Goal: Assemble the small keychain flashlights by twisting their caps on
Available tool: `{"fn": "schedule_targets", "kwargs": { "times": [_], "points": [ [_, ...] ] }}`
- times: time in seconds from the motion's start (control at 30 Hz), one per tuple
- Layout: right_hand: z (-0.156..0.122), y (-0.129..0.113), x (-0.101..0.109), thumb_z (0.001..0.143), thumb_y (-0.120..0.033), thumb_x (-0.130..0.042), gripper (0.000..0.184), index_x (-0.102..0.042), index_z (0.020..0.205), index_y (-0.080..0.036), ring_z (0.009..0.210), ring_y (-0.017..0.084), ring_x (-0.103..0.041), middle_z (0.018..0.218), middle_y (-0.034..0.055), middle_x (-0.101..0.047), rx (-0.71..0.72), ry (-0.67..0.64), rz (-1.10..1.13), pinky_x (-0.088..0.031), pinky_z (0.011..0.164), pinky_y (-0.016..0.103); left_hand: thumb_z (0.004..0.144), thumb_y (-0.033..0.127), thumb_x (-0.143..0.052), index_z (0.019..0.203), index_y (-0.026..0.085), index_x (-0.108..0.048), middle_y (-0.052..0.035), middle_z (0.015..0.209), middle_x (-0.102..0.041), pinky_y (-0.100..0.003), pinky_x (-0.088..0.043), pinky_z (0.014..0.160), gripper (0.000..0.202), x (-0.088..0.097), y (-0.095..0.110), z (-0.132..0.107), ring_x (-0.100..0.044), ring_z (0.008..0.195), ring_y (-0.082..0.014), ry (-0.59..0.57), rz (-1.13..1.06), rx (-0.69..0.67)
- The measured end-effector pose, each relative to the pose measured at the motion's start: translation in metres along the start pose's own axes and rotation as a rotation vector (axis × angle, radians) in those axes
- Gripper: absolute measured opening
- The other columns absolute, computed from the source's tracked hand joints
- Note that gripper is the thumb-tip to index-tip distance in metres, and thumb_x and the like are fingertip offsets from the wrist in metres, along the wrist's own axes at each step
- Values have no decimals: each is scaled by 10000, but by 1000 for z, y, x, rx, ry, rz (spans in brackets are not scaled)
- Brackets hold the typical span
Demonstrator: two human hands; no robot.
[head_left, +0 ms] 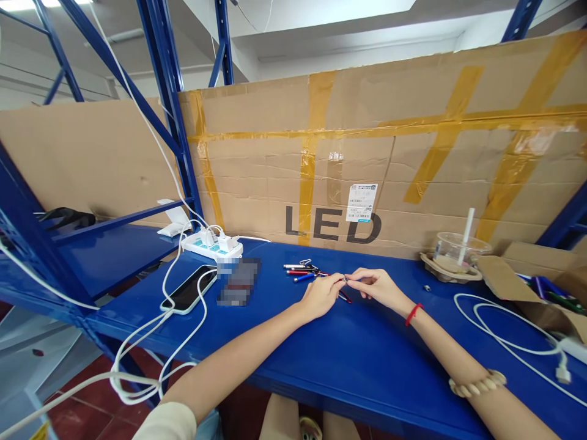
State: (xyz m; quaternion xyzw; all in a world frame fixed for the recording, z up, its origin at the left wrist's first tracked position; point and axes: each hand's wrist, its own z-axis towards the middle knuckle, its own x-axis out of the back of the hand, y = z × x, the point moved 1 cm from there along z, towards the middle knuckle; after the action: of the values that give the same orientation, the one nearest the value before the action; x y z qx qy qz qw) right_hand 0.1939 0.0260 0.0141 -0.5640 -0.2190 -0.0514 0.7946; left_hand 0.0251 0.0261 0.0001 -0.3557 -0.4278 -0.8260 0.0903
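Observation:
Over the middle of the blue shelf, my left hand [321, 296] and my right hand [376, 286] meet at the fingertips. Both are closed in a pinch on a small metal ring [345, 279], partly covered by the fingers. A dark red pen-like stick [345, 297] shows just below the fingertips; whether it hangs from the ring I cannot tell. Left of my left hand lies a bunch of slim pen-like sticks: a silver one [293, 266], a red one [297, 272] and a blue one [303, 278]. A metal clip [305, 262] lies at their far end.
At the left are a phone [190, 290], a blurred dark flat object [241, 282] and a white power strip [213, 245] with cables. A cup with a straw [461, 247], an open carton [541, 287] and a coiled white cable [499, 336] stand right. Cardboard [266, 183] walls the back.

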Motion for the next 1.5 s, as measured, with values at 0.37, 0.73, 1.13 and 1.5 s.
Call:
{"fn": "schedule_targets", "kwargs": {
  "times": [0.37,0.73,1.13,1.5],
  "points": [
    [0,0,3,630,-402,-677,288,-632,671,-120,419,53,-472,783,57,-565,41,-11,16,-360,365,201,895,355,-308,976,244,-511,23,826,-587,-200,-386,625,245,2,3,-1,-548,748,-123,-32,26,-15],
    [-2,-9,7,600,-389,-699,290,-630,667,-116,413,44,-469,794,54,-579,0,27,6,-328,335,184,895,272,-319,930,179,-536,-21,834,-575,-233,-405,711,238,-5,-6,4,-531,775,-138,27,-54,-128],
    [-4,-8,-3,535,-442,-729,338,-613,573,-127,422,65,-483,660,20,-538,25,53,29,-408,378,207,888,258,-340,941,200,-561,-29,883,-587,-255,-411,769,234,-2,-4,0,-530,849,-157,-1,43,-119],
    [-4,-6,-1,555,-447,-714,346,-599,580,-122,418,68,-488,638,17,-537,7,38,0,-390,389,209,880,248,-366,939,210,-567,-18,916,-592,-252,-420,782,213,-3,-3,0,-538,863,-153,37,85,-117]
  ]
}}
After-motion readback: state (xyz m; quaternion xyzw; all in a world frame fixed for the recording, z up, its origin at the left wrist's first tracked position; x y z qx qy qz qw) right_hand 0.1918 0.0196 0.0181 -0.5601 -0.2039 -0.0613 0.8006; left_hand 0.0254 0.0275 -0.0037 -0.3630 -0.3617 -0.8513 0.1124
